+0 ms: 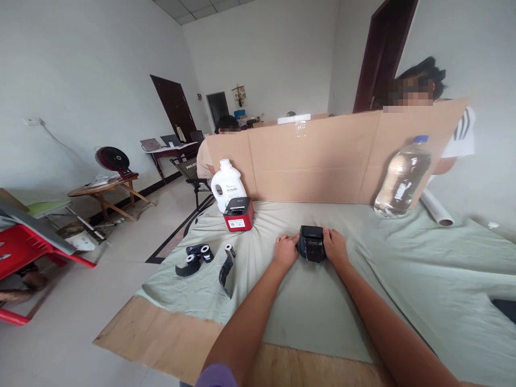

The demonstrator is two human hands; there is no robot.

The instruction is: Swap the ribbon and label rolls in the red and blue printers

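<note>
A small black printer (pixel 312 243), boxy with a lid-like top part, sits on the green cloth in front of me. My left hand (pixel 286 250) grips its left side, the fingers curled and partly hidden. On the opposite side my right hand (pixel 335 245) holds it, fingers against the edge. To the left lie several small paper rolls with dark outer strips; one roll (pixel 229 248) has its dark strip (pixel 226 274) unwound toward me. Behind them stands a red and black printer (pixel 238 214) with a white label.
A white jug (pixel 228 183) stands behind the red printer. A cardboard screen (pixel 310 161) crosses the back, with a large water bottle (pixel 403 180) and a white tube (pixel 437 208) at right. Two people sit beyond it. Bare wood (pixel 161 330) forms the near edge.
</note>
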